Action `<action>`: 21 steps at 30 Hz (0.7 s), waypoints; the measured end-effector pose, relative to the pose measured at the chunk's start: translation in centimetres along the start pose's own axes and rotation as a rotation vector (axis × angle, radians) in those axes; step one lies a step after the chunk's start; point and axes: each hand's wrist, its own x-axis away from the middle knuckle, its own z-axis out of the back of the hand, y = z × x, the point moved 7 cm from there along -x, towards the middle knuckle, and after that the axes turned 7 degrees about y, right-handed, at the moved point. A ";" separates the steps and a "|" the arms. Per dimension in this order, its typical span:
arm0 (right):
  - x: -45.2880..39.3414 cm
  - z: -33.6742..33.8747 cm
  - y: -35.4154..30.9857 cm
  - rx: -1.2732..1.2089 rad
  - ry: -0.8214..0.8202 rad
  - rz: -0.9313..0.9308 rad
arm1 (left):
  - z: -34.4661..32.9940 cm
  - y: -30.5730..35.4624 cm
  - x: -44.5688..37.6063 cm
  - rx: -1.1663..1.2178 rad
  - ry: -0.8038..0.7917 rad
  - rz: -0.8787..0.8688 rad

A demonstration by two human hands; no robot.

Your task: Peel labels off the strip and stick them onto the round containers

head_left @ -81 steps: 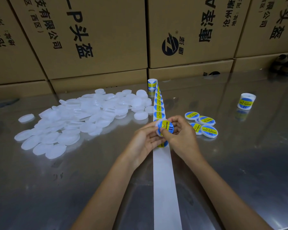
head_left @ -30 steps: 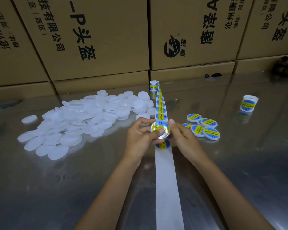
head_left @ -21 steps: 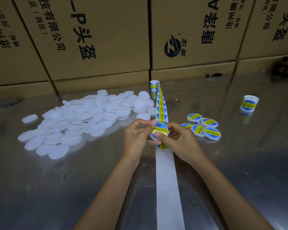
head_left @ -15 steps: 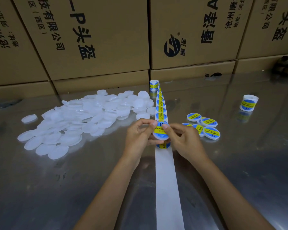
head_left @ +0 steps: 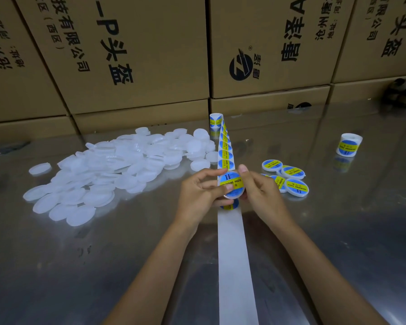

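Head view: both hands hold one round white plastic container (head_left: 231,186) over the shiny metal table (head_left: 338,231). The left hand (head_left: 201,195) pinches its left edge, thumb on the blue-and-yellow label reading "SOLDERING PASTE"; the right hand (head_left: 259,192) grips its right rim. Beneath them runs the white backing strip (head_left: 232,254), more labels on its far stretch toward a small roll (head_left: 215,120). Unlabelled translucent white lids (head_left: 108,170) are heaped left; labelled containers (head_left: 288,179) lie right. Brown cardboard boxes (head_left: 138,55) behind carry Chinese print.
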 end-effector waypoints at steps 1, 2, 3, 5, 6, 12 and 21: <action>0.1 -0.3 -0.2 -0.021 -0.038 0.011 | 0.1 0.0 0.0 0.011 0.003 -0.001; 0.2 -0.6 -0.2 -0.046 -0.076 0.016 | 0.3 0.1 -0.1 0.025 0.007 0.002; 0.3 -1.0 -0.2 -0.072 -0.110 0.004 | 0.4 0.1 -0.1 0.039 0.014 0.007; 0.3 -1.3 0.3 -0.093 -0.157 -0.023 | 0.8 0.0 -0.1 0.060 0.037 0.014; 0.3 -1.4 0.4 -0.083 -0.173 -0.026 | 0.9 0.0 -0.1 0.070 0.051 0.017; 0.4 -1.2 0.3 -0.005 -0.138 0.005 | 1.1 -0.1 -0.1 0.058 0.035 0.033; 0.2 0.2 0.2 0.073 0.014 0.056 | 0.1 -0.7 -0.1 -0.007 -0.121 0.066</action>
